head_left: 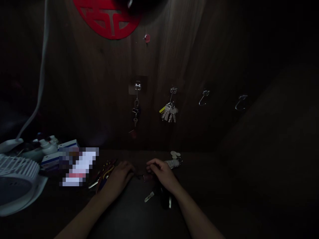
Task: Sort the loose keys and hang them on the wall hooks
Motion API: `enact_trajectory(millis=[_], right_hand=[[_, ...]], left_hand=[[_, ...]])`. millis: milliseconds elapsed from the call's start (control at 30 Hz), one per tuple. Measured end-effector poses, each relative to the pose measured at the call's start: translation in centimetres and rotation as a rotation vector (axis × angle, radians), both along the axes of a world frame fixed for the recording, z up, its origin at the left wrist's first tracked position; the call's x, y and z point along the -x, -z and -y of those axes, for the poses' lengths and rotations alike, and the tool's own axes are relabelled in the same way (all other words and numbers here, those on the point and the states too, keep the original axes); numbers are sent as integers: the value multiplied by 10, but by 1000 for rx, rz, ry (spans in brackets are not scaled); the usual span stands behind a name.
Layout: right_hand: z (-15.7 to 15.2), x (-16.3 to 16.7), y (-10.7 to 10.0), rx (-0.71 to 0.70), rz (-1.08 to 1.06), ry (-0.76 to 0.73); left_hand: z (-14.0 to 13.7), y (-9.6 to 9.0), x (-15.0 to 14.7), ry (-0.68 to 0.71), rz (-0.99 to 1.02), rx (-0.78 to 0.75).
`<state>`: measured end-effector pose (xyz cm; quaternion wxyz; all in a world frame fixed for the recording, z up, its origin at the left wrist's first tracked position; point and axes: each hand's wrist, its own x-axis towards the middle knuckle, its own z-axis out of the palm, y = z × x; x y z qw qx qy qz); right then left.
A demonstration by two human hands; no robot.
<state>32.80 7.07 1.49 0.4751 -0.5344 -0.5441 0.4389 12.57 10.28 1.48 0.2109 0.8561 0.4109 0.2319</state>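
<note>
My left hand rests low over the dark tabletop, its fingers bent and drawn together. What lies at its fingertips is lost in the dark. Beside its wrist lies a bundle of tools with yellow and red handles. My right hand has curled fingers with the thumb close to them; anything between them is hidden. A small reddish item lies between the two hands. Below my right hand are a key with a metal blade and a dark key bunch. Just beyond it sit more metal keys and pale oval tags.
Keys hang from two wall hooks, one small set and one larger bunch. Two bare hooks are further right. At left stand a white fan-like appliance, bottles and boxes. A white cable hangs above.
</note>
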Motion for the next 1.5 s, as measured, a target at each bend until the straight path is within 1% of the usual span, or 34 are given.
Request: enact_trajectory(millis=[133,233,300,367,433,500,567,633,767,867,967,1033,1200,1300,1400,1500], right_hand=[[1,2,0,-2,24,-6],[1,4,-1,5,31,-7],[2,5,-3,10,41,-1],[4,6,-7,-6,69,2],[6,8,-12,-35,94,-13],[9,10,-17,-59,105,-54],[12,12,-20,-80,106,-95],[13,14,-20,-101,107,-111],[13,17,-18,-97,106,-75],[11,16,-16,-65,58,-43],[11,14,-16,-76,24,-17],[12,13,-17,-120,64,-21],[17,14,-24,-286,280,-57],[17,15,-25,-324,339,-27],[16,14,-25,-306,329,-3],[15,14,-24,-230,274,6]], left_hand=[[3,-5,0,-12,178,133],[6,-10,-4,-92,342,278],[8,-12,-7,-149,467,405],[10,-12,-11,-176,639,574],[13,-11,-15,-166,807,758],[15,-10,-17,-135,923,902],[16,-9,-18,-108,994,997],[17,-9,-18,-93,1042,1052],[17,-9,-18,-76,1066,1101],[16,-7,-18,-63,1074,1110],[14,-6,-17,-68,1081,1100],[15,-6,-18,-68,1055,1069],[17,-9,-20,-37,962,978],[18,-10,-20,-15,922,964],[18,-10,-20,6,914,952],[19,-12,-19,28,904,930]])
